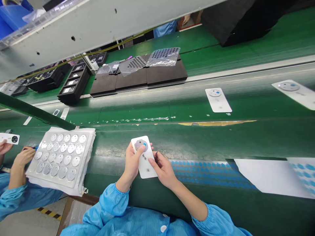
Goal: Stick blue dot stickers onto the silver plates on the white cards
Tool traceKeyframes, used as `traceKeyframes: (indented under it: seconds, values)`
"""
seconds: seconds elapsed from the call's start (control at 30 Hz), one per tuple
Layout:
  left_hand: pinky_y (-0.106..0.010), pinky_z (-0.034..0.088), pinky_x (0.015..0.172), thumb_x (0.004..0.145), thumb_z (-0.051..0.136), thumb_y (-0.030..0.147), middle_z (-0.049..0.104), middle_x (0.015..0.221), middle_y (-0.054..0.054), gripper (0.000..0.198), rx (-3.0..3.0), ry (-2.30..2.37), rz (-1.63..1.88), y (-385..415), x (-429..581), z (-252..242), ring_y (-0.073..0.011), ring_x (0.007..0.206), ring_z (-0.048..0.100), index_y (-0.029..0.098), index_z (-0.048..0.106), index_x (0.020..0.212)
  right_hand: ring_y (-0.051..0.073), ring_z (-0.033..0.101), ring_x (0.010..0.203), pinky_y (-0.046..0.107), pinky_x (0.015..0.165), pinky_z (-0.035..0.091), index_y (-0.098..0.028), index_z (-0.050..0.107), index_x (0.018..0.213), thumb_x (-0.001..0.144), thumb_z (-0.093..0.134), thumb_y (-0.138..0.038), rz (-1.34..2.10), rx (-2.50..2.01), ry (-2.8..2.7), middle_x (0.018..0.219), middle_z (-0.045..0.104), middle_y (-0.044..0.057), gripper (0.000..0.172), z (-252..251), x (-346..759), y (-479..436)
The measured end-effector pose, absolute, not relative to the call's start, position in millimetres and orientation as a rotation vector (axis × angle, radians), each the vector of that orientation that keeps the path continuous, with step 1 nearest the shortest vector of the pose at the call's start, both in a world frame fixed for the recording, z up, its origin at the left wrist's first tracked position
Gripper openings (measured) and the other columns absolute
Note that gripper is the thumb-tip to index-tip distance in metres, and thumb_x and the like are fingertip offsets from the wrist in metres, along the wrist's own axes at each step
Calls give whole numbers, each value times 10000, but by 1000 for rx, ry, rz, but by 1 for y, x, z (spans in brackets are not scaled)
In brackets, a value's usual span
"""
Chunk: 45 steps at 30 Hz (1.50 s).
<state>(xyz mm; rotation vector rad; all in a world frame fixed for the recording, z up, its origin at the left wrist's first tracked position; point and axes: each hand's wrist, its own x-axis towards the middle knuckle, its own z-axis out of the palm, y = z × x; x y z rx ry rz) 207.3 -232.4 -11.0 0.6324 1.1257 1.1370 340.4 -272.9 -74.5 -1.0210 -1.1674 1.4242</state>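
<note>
A white phone back panel [147,164] with a grey round camera area and a blue sticker at its top is held between both my hands. My left hand [133,160] grips its left side, the thumb lying by the blue sticker. My right hand [163,168] is closed at the panel's right edge, its thumb on the panel, and a thin dark tool [156,156] sticks up between its fingers. To the left, a tray [46,132] holds rows of round silver discs. Strips of blue stickers [204,172] lie on the green surface at the right.
Two more white panels [222,104] [302,98] lie at the back right. Black foam blocks [133,80] stand behind the belt. A green bar [36,113] crosses the left. Another person's hands [23,159] work at far left. A metal beam [98,23] spans the top.
</note>
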Motion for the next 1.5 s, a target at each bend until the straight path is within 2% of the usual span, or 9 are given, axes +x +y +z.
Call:
traceKeyframes:
  seconds: [0.13, 0.27, 0.5, 0.7, 0.87, 1.0, 1.17, 1.27, 1.5]
  values:
    - [-386, 654, 804, 770, 899, 415, 799, 1027, -133, 493, 651, 1204, 1120, -229, 206, -10, -304, 917, 805, 145, 669, 1111, 178, 580, 616, 299, 568, 477, -216, 653, 1139, 1091, 555, -487, 1252, -1061, -1332, 787, 662, 23, 292, -75, 340, -272]
    - [-345, 639, 755, 749, 910, 434, 799, 979, -121, 508, 672, 1262, 1145, -229, 205, -12, -290, 884, 804, 145, 664, 1087, 179, 599, 630, 297, 582, 471, -213, 644, 1221, 1100, 538, -446, 1194, -1033, -1401, 828, 688, 30, 283, -74, 339, -269]
    - [-317, 646, 749, 806, 893, 433, 788, 1015, -82, 551, 848, 1303, 1255, -231, 199, -22, -267, 923, 806, 199, 575, 1191, 170, 574, 650, 288, 612, 450, -205, 652, 1180, 1086, 552, -413, 1195, -1031, -1429, 822, 666, 21, 249, -75, 338, -266]
    - [-262, 616, 719, 810, 900, 436, 790, 1014, -71, 585, 812, 1308, 1388, -225, 193, -21, -230, 895, 797, 220, 562, 1236, 154, 545, 618, 272, 587, 408, -207, 658, 1074, 1076, 560, -420, 1233, -1032, -1432, 769, 645, 0, 235, -76, 336, -263]
    - [-281, 615, 703, 702, 961, 436, 793, 995, -72, 648, 723, 1282, 1430, -216, 189, -18, -243, 872, 788, 196, 609, 1190, 148, 552, 637, 267, 611, 402, -209, 661, 1017, 1040, 585, -422, 1223, -1067, -1420, 780, 638, -8, 227, -78, 334, -259]
    - [-317, 628, 758, 650, 977, 369, 773, 998, -26, 621, 670, 1312, 1566, -206, 183, -20, -255, 952, 777, 209, 629, 1140, 134, 540, 576, 244, 565, 405, -214, 657, 955, 1012, 614, -463, 1272, -1074, -1415, 701, 634, -31, 260, -80, 333, -256]
    - [-307, 603, 832, 749, 919, 478, 767, 1160, -59, 675, 767, 1327, 1403, -202, 163, -35, -224, 1015, 737, 241, 621, 1307, 143, 561, 555, 242, 557, 441, -217, 569, 812, 1008, 575, -647, 1279, -1125, -1312, 611, 639, -21, 473, -75, 339, -242]
    - [-308, 594, 846, 799, 866, 565, 746, 1248, -97, 673, 976, 1345, 1299, -208, 150, -47, -213, 997, 739, 221, 631, 1328, 141, 511, 530, 251, 538, 417, -229, 511, 801, 962, 506, -770, 1179, -1225, -1204, 591, 614, -6, 564, -62, 363, -211]
    - [-313, 585, 802, 837, 775, 630, 785, 1026, -130, 547, 1182, 1344, 1125, -235, 141, -50, -207, 853, 756, 170, 699, 1122, 146, 447, 546, 285, 567, 367, -235, 505, 796, 893, 583, -703, 948, -1534, -1057, 628, 551, -3, 485, -21, 447, -108]
